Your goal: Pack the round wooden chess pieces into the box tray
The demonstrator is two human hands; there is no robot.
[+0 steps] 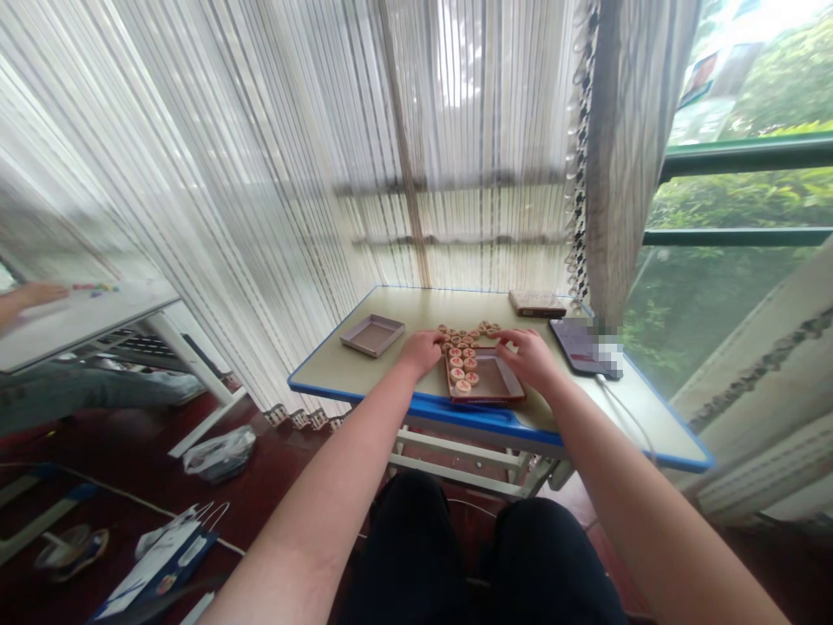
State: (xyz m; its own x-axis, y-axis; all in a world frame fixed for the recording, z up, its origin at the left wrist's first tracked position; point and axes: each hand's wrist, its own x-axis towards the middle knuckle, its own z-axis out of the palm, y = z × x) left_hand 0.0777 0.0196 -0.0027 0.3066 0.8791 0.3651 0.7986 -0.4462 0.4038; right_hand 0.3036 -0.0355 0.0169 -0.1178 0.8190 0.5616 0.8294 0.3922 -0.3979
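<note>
Round wooden xiangqi pieces with red characters lie in two columns along the left side of a shallow box tray (498,401); one of these xiangqi pieces (463,384) sits nearest me. Behind the tray is a loose heap of more xiangqi pieces (463,336) on the table. My left hand (422,351) is at the heap's left edge, fingers drawn together against the pieces; what they hold, if anything, is hidden. Over the tray's back right corner, my right hand (528,356) reaches toward the heap's right end, thumb and forefinger apart, with nothing visible between them.
The tabletop (338,369) has a blue edge. An upturned-rim box lid (372,335) lies left, a flat box (537,303) at the back, and a dark tablet-like device (579,345) with a cable (628,408) right. A person's hand (40,293) shows at another table (130,308).
</note>
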